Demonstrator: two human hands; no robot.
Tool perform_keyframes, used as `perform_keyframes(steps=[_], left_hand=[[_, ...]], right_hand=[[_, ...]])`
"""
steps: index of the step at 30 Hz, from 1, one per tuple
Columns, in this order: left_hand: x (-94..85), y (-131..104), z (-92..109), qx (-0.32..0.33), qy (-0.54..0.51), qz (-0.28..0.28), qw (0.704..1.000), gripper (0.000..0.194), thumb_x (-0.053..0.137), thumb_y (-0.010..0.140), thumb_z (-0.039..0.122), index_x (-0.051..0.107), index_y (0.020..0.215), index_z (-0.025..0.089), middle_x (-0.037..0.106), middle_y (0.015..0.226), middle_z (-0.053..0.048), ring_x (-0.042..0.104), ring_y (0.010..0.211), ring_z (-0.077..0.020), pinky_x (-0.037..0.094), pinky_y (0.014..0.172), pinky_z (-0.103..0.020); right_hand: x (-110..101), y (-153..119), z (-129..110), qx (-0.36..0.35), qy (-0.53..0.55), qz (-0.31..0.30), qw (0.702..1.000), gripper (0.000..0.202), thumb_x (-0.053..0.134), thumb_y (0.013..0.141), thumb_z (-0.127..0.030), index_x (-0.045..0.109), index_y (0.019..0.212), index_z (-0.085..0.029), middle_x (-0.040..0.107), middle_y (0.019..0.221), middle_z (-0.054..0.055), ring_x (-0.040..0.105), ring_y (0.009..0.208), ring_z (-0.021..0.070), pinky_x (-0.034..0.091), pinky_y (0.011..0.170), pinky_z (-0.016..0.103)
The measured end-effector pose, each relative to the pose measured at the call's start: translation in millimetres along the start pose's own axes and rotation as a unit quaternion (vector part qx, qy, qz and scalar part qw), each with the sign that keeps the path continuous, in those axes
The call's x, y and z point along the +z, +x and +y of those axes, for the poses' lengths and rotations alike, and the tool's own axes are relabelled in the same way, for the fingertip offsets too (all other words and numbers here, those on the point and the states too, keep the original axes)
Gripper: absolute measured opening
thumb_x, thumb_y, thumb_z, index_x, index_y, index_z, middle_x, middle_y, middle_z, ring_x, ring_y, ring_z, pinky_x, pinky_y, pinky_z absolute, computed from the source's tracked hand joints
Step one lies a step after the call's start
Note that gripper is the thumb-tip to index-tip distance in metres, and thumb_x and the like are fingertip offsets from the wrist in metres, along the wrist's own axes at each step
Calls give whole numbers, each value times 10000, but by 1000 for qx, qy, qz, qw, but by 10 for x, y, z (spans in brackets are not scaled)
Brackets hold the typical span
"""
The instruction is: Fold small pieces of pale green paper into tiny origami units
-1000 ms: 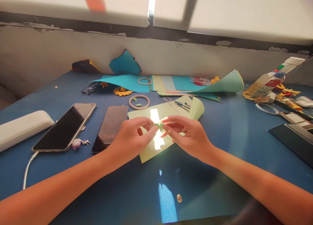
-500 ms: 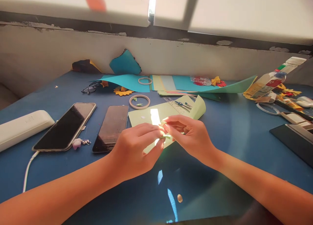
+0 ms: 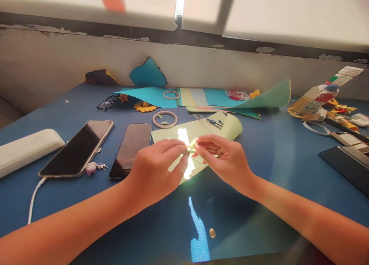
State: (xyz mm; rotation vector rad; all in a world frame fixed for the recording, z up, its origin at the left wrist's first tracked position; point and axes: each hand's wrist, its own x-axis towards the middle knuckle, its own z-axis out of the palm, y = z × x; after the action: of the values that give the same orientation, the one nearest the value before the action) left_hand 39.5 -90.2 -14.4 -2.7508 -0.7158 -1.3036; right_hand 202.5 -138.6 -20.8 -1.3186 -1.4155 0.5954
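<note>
A small folded piece of pale green paper [image 3: 191, 146] is held between both hands, partly washed out by sunlight. My left hand [image 3: 161, 165] pinches its left side between thumb and fingers. On the other side, the thumb and index finger of my right hand [image 3: 223, 155] close on the piece. Beneath the hands lies a light green paper sheet [image 3: 167, 133], its right corner curled up. A ruler [image 3: 210, 126] and a blue compass [image 3: 213, 122] rest on that sheet. Behind it, a tape roll [image 3: 165, 119] encircles small green scraps.
Two phones [image 3: 76, 149] [image 3: 131, 149] and a white power bank [image 3: 29, 151] lie at left. Coloured sheets [image 3: 154, 95] and glasses [image 3: 106, 103] are at the back. A tilted bottle [image 3: 314, 97] and a dark box [image 3: 346, 167] stand right.
My left hand has shifted slightly left, and more of the green piece shows between the fingertips. The curled sheet at the back right has risen and bent leftward. The sunlit patch has grown.
</note>
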Motion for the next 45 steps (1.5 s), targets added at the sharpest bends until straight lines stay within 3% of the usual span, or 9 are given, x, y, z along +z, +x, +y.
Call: perform_keyframes(steps=[3, 9, 19, 28, 38, 45], left_hand=[[12, -4, 1, -11, 1, -2, 1000, 101, 536, 768, 155, 636, 774, 167, 700, 784, -39, 648, 707, -147, 537, 653, -242], [12, 17, -15, 39, 0, -1, 999, 64, 549, 745, 134, 602, 716, 154, 677, 722, -46, 620, 656, -137, 525, 597, -232], [-59, 57, -63, 207, 78, -8, 975, 76, 572, 749, 107, 576, 689, 154, 661, 668, -32, 594, 597, -129, 536, 567, -255], [-134, 107, -111, 288, 185, 22, 939, 25, 614, 737, 142, 609, 716, 155, 661, 649, -21, 611, 579, -139, 529, 495, -254], [-133, 99, -62, 276, 211, 22, 937, 82, 634, 724, 181, 593, 662, 145, 653, 614, -22, 609, 550, -148, 518, 503, -270], [-110, 80, 24, 196, 189, 13, 962, 95, 655, 689, 154, 592, 622, 129, 636, 549, -27, 594, 516, -166, 481, 450, -276]], right_hand=[[16, -23, 3, -18, -18, 7, 1000, 65, 585, 737, -219, 594, 795, -193, 673, 712, 17, 676, 615, 167, 540, 524, 249], [31, -62, -19, -44, -50, 16, 998, 72, 556, 731, -190, 603, 786, -192, 690, 695, 18, 685, 629, 172, 549, 501, 228], [34, -89, -46, -137, -124, 66, 981, 65, 585, 747, -179, 623, 784, -216, 701, 703, -3, 662, 588, 138, 578, 592, 247], [32, -126, -32, -168, -121, 74, 975, 103, 586, 754, -143, 620, 825, -209, 708, 735, -3, 680, 647, 148, 592, 638, 255], [57, -150, 11, -220, -172, 89, 956, 120, 579, 770, -131, 608, 852, -214, 705, 726, -9, 670, 626, 134, 571, 613, 243], [71, -150, 14, -267, -177, 104, 942, 134, 602, 740, -89, 603, 835, -183, 684, 680, -23, 610, 522, 81, 529, 528, 181]])
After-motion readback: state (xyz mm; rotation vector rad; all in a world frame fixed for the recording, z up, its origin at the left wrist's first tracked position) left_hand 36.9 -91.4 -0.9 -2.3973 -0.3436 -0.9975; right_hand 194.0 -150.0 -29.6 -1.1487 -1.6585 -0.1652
